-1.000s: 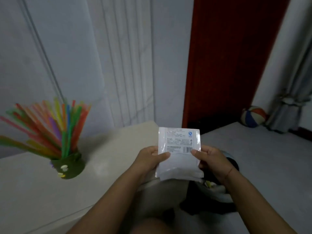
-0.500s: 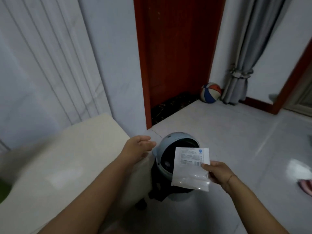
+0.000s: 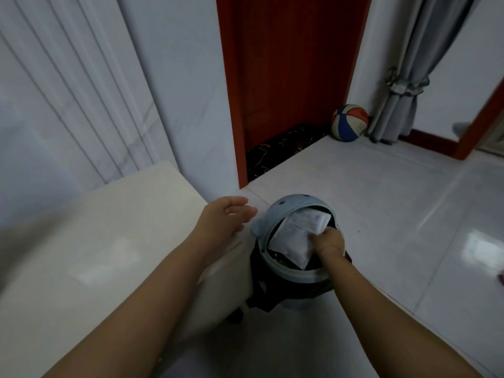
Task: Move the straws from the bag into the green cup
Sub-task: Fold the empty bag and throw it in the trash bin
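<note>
One change: right hand (image 3: 330,242) has lowered bag (image 3: 296,236) into bin (image 3: 281,211).

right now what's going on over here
A person's right hand grips a flat white plastic bag, held partly inside the open mouth of a light blue bin on the floor beside the table. The left hand hovers open above the table's corner, holding nothing. The green cup and straws are out of view.
</note>
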Available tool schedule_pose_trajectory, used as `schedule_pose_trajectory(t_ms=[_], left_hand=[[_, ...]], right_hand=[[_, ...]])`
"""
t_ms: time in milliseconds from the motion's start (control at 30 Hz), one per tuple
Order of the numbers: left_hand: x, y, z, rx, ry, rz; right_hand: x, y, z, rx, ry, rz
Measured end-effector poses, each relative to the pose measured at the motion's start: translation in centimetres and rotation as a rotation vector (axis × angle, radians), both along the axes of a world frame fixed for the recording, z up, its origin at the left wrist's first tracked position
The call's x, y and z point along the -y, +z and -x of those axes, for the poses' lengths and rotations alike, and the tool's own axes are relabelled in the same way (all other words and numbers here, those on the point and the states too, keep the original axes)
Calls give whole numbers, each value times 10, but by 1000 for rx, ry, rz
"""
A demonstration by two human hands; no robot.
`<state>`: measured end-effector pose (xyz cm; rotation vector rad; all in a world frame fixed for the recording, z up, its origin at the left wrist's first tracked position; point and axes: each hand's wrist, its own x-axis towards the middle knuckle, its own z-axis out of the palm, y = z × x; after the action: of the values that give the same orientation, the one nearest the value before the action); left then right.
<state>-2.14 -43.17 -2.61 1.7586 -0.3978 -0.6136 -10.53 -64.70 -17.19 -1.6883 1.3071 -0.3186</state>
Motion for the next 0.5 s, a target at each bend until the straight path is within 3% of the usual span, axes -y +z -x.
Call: schedule_pose_trajectory(t_ms=[200,500], left_hand=[[-5,-6,-8,12,1,21],[-23,-3,-6,21,26,47]], right_hand=[[-7,-11,-14,-289,149,80],[-14,2,-8,-240,155,135]])
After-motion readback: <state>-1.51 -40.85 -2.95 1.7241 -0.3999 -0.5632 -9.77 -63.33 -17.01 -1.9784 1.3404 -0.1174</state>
